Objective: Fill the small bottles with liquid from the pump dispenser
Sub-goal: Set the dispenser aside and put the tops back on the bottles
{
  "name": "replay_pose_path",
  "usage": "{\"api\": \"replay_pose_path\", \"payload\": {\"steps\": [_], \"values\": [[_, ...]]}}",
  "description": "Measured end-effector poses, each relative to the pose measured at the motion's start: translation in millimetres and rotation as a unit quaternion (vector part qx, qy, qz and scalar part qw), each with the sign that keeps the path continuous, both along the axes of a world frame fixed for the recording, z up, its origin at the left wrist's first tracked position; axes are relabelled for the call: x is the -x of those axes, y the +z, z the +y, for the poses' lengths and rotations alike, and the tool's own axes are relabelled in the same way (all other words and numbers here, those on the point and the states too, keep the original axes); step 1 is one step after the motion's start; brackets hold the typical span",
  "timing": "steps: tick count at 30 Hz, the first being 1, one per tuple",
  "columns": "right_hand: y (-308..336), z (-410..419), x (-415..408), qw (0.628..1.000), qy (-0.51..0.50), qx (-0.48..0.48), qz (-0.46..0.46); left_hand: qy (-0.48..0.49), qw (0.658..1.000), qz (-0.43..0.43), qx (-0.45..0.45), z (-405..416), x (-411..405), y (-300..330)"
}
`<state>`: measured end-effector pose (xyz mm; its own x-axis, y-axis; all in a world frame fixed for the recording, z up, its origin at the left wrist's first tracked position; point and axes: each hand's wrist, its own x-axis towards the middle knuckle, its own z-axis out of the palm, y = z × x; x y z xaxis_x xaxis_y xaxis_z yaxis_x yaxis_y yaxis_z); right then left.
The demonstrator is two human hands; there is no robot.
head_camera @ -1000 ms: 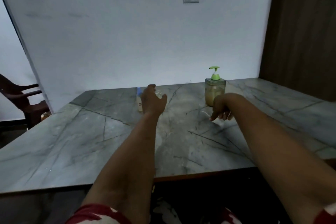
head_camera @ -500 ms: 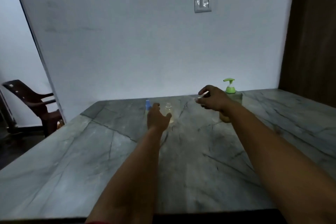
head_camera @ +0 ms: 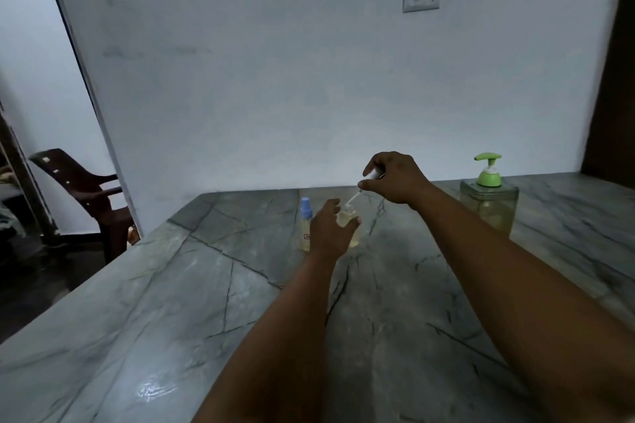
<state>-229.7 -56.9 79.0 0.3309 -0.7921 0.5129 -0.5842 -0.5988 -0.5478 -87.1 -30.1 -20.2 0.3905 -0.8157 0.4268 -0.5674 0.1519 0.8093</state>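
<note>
Left hand (head_camera: 330, 230) gripping open small bottle (head_camera: 350, 228) upright on marble table (head_camera: 171, 302); right hand (head_camera: 395, 178) pinching spray cap (head_camera: 372, 176), dip tube (head_camera: 354, 198) hanging over neck. Best: steadying bottle, lowering tube straight in. Capped bottle (head_camera: 305, 227) just beside; pump dispenser (head_camera: 488, 203) well apart.

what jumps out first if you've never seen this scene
Two bare arms reach over a grey marble table to its far middle, where the left hand grips an open small bottle and the right hand holds a spray cap with its tube over the neck. A blue-capped bottle stands just left, and a green pump dispenser at the right.
</note>
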Motion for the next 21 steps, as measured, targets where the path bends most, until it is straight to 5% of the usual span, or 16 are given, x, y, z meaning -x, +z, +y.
{"api": "replay_pose_path", "payload": {"steps": [21], "values": [[-3,-16,-24,0.998,-0.014,0.027,-0.063,-0.025,0.999,0.011,0.029,-7,-8,-10]]}}
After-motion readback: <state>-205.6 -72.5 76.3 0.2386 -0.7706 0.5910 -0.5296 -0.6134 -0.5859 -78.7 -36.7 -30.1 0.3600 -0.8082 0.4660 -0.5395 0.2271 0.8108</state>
